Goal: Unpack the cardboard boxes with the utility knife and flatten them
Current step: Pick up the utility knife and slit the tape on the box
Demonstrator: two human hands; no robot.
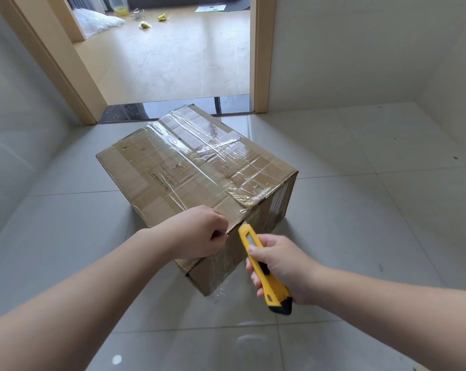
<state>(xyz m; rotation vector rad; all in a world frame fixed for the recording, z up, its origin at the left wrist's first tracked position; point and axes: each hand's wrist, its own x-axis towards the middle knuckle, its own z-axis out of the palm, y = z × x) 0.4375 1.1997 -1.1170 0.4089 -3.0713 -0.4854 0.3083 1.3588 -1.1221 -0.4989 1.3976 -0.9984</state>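
With the taped box (197,183) mid-frame on the tile floor (360,210), my left hand (199,231) pinches its near flap edge while my right hand (282,266) grips the knife (261,266); the cardboard looks stiff, the tape slick, so I'd hold corners.

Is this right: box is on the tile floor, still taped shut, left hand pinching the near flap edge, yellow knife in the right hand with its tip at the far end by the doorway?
One error: the utility knife tip is at the near top edge of the cardboard box, next to the left hand, not by the doorway. The rest holds in the head view: right hand holds it, tape unbroken.
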